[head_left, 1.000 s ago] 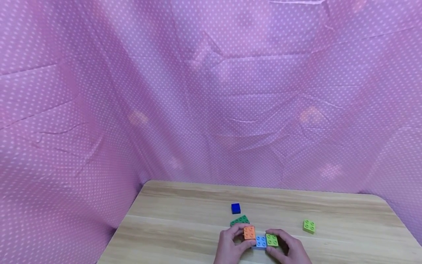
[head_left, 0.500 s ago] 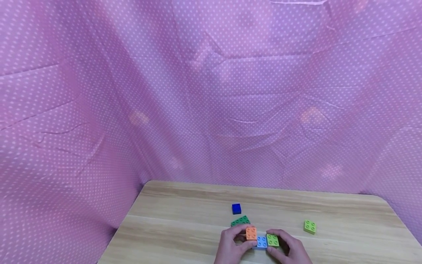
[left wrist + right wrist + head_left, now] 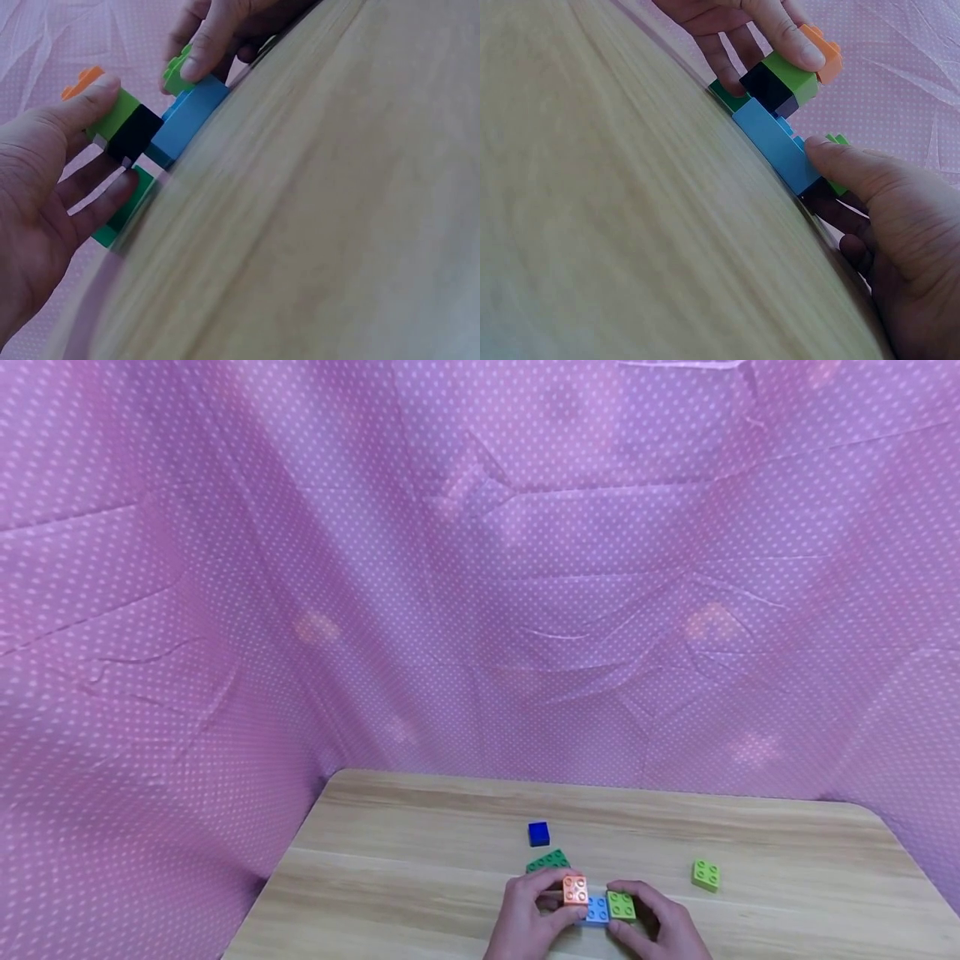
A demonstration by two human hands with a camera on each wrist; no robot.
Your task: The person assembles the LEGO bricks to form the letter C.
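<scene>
The left hand pinches an orange, lime and dark toy-brick stack over the left end of a blue brick on the wooden table; contact is unclear. The right hand grips the lime-green brick atop the blue brick's right end.

Site: curtained-off area, room type unclear | Evidence: pink dotted cloth is hanging behind and beside wood-grain table

Orange blk nearer blue blk
</scene>
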